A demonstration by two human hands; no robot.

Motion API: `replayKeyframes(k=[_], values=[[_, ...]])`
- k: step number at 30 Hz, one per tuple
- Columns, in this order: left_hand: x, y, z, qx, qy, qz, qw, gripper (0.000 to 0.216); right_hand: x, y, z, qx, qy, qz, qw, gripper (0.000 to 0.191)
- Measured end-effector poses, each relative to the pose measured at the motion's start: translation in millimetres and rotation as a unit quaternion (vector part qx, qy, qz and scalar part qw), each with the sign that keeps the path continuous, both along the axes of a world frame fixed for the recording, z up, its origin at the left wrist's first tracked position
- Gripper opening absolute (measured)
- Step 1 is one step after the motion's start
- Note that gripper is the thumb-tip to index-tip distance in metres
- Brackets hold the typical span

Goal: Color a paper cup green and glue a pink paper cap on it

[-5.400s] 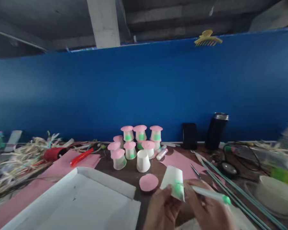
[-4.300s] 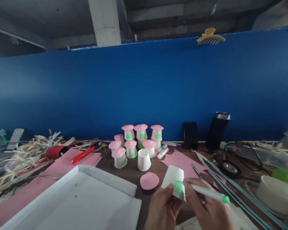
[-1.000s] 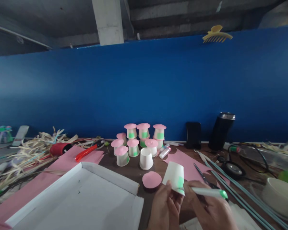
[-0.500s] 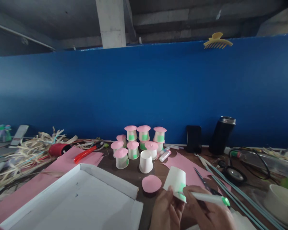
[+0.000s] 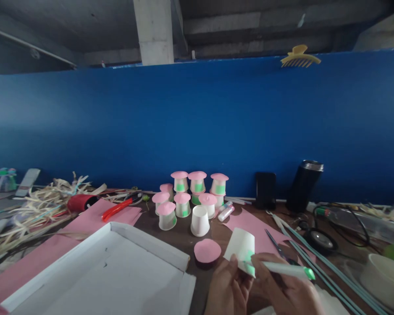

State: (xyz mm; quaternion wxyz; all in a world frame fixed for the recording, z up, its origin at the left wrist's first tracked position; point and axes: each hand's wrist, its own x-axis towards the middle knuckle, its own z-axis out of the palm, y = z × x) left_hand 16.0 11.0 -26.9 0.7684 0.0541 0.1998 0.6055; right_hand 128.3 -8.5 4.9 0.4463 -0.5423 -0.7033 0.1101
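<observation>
My left hand grips a white paper cup, tilted, with a green patch coloured on its side. In my right hand is a green marker with a white barrel, its tip on or close to the green patch. Just left of the held cup lies a pink paper disc. Behind it a plain white cup stands upside down. Several upside-down cups with pink paper tops stand further back, some stacked, most showing green patches.
A white open box fills the front left. Pink paper, scissors and pale blue straps lie to the right. A phone and black flask stand by the blue partition. Loose strips pile up at left.
The hands, cup and marker keep almost the same positions. The green patch looks about the same, and the view has shifted very slightly.
</observation>
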Motion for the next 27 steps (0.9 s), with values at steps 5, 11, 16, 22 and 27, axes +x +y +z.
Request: replayKeyframes(k=[5, 11, 16, 22, 27], values=[[-0.6, -1.7, 2.1, 0.001, 0.009, -0.005, 1.0, 0.024, 0.4, 0.1, 0.9, 0.051, -0.008, -0.023, 0.998, 0.029], [-2.1, -2.4, 1.8, 0.024, 0.0, -0.011, 1.0, 0.022, -0.7, -1.4, 3.5, 0.018, -0.021, -0.012, 1.0, 0.029], [-0.4, -2.4, -1.3, 0.027, 0.001, -0.006, 1.0, 0.021, -1.6, -1.1, 2.0, 0.017, -0.007, -0.017, 1.0, 0.031], [-1.5, -2.5, 2.8, 0.033, 0.006, -0.007, 0.999, 0.025, 0.6, -4.7, 4.3, 0.028, -0.011, -0.051, 0.998, 0.031], [-1.6, -2.6, 6.0, 0.027, 0.016, -0.008, 0.999, 0.028, 0.7, -5.3, 6.8, 0.054, -0.001, -0.067, 0.996, 0.029]])
